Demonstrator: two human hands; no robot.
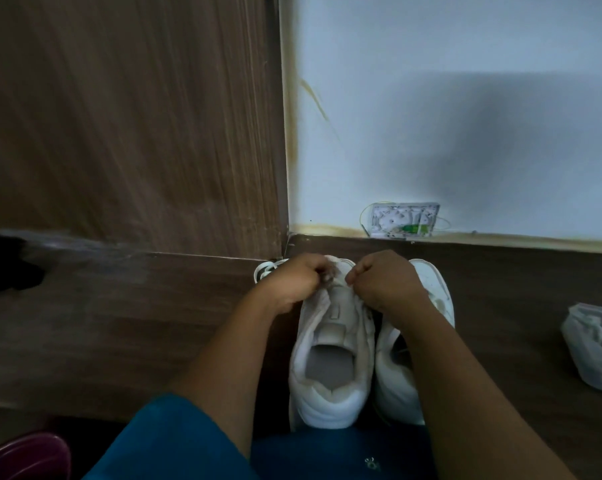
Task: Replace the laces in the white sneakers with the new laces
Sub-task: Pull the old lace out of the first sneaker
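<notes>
The pair stands on the floor, toes pointing into the corner where the wood panel meets the white wall, heels toward the seated person. Both hands are on the left sneaker [330,362], down at the toe end of its lacing. The right sneaker [431,285] stands touching it and waits its turn.

The left hand [292,280] has its fingers curled tight, pinching a white lace [265,269] that loops out loose on the floor just beyond the knuckles. The right hand [384,282] is curled into a narrow pinch at the opposite eyelet edge. Whether it has a lace end or only the flap I cannot make out, as the knuckles cover it.

The tongue between the wrists and the shoe's mouth looks bare, with no crossings over it. So I would say this shoe is at its lowest eyelets: either the last of the old lace is coming out, or a new one is just going in. A clear plastic bag [594,348] with something white inside lies well apart along the floor's right side. If that holds the new laces, this is probably still the stripping stage.

The next move needs a steady hold on the flap with one hand while the other draws the lace straight through the hole without snagging the tip. Only then comes the reach across to the bag.
</notes>
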